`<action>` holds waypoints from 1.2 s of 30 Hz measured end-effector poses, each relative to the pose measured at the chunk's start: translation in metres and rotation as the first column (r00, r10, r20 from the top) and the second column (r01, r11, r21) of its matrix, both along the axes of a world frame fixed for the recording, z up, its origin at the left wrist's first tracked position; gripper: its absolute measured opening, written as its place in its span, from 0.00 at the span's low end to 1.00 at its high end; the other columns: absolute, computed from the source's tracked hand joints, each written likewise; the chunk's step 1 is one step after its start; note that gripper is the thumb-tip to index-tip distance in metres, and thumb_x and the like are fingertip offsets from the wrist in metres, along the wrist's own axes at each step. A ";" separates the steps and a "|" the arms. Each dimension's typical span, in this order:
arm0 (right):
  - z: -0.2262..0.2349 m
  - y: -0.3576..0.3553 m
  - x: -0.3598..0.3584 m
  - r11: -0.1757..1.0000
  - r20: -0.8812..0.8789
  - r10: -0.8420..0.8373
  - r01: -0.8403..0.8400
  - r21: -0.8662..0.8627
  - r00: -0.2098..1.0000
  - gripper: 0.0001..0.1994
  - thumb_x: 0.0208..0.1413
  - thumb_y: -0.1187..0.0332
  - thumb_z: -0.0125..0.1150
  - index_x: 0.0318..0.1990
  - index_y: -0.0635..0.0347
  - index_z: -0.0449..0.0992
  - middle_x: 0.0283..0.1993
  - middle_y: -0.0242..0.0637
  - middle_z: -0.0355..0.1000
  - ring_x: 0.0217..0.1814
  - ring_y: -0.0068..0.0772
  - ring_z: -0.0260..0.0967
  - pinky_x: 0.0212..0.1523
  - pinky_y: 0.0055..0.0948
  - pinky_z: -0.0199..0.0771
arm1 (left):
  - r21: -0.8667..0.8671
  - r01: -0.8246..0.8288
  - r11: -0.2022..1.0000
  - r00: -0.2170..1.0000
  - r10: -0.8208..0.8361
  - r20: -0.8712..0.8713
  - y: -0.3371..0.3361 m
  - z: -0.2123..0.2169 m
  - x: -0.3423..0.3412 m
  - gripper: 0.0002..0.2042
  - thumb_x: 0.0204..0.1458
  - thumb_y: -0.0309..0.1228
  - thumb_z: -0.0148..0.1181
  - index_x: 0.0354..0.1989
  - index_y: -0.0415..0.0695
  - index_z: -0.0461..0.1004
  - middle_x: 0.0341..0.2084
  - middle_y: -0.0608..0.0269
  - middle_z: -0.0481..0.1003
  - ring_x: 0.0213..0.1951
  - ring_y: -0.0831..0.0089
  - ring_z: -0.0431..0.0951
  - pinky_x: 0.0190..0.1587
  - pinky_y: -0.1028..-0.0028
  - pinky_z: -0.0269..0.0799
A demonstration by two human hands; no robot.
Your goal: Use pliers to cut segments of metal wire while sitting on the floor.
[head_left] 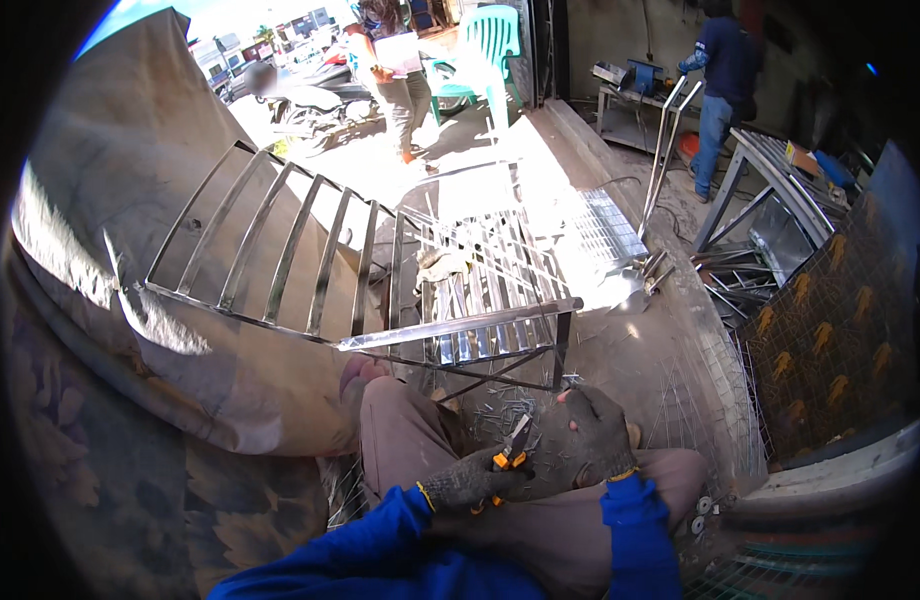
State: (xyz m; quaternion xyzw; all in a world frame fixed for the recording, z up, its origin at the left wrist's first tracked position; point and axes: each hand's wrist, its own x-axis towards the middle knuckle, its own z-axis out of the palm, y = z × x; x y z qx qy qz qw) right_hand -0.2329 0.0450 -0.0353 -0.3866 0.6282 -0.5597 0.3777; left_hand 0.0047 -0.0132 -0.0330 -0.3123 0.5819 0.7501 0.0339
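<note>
My left hand [468, 482], in a dark work glove with a yellow cuff edge, lies low over my lap. It grips a pair of pliers [515, 446] with orange-and-black handles, the jaws pointing up and away from me. To the right, my gloved right hand [598, 432] is raised over my knee with its fingers curled together. Some bare fingertip shows through the glove, and whatever the fingers may pinch is too small to make out. Beyond both hands stands a slatted metal frame [460, 326]. Short cut pieces of wire [500, 408] litter the floor beneath it.
Brown draped cloth [270, 385] covers the left side. A wire mesh panel [602, 232] and a metal rack [745, 180] are ahead to the right. One person [718, 95] works at a bench; another [405, 95] stands near a green plastic chair [490, 45].
</note>
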 end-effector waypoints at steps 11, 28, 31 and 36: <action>-0.010 -0.002 -0.002 1.000 -0.150 0.018 -0.019 -0.008 0.988 0.15 0.67 0.59 0.60 0.48 0.61 0.81 0.36 0.30 0.79 0.30 0.16 0.69 0.33 0.24 0.71 | -0.013 -0.027 1.000 0.986 0.029 0.163 0.011 -0.014 -0.010 0.21 0.57 0.42 0.65 0.56 0.47 0.72 0.26 0.69 0.71 0.23 0.82 0.70 0.22 0.79 0.66; -0.006 -0.005 0.000 0.996 -0.075 0.054 -0.048 0.075 0.996 0.16 0.65 0.56 0.61 0.45 0.62 0.81 0.25 0.32 0.70 0.29 0.19 0.68 0.32 0.28 0.70 | 0.049 -0.149 0.988 0.964 0.135 0.228 0.001 0.006 -0.011 0.17 0.56 0.39 0.62 0.49 0.41 0.75 0.24 0.69 0.73 0.21 0.81 0.71 0.22 0.79 0.67; -0.011 -0.005 0.001 1.000 -0.057 0.016 -0.015 0.012 0.998 0.16 0.66 0.56 0.61 0.44 0.61 0.82 0.24 0.31 0.70 0.29 0.17 0.67 0.32 0.27 0.69 | 0.068 -0.129 0.989 0.986 0.120 0.113 -0.001 0.006 -0.007 0.20 0.56 0.37 0.62 0.55 0.41 0.75 0.30 0.68 0.75 0.30 0.80 0.74 0.34 0.78 0.71; -0.016 -0.004 -0.001 0.999 0.025 0.045 -0.045 0.001 0.999 0.16 0.67 0.55 0.58 0.44 0.60 0.82 0.25 0.30 0.71 0.29 0.16 0.68 0.32 0.26 0.68 | 0.006 -0.018 1.000 0.999 0.018 -0.045 -0.005 0.012 -0.002 0.23 0.56 0.33 0.61 0.60 0.39 0.72 0.40 0.67 0.75 0.42 0.77 0.75 0.46 0.74 0.72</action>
